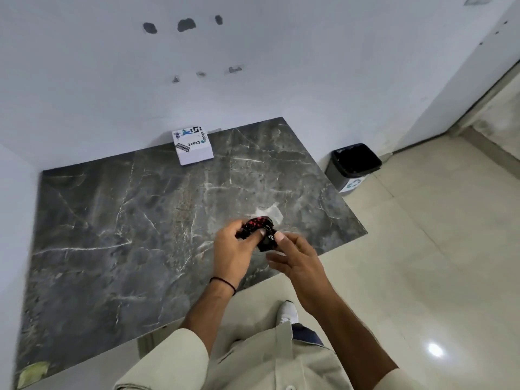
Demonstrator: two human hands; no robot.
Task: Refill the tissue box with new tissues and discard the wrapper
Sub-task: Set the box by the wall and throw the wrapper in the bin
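A crumpled black wrapper with red dots (257,229) is held above the right part of the dark marble table (126,220). My left hand (232,249) grips its left side with the fingers curled around it. My right hand (295,260) pinches its right side between thumb and forefinger, the other fingers spread. A white tissue box with printed stickers (192,146) stands at the table's far edge against the wall, well away from both hands.
A black bin with a dark liner (353,166) stands on the tiled floor to the right of the table, near the wall corner. A pale smear (270,213) shows on the marble behind the wrapper. My white shoe (287,312) is below.
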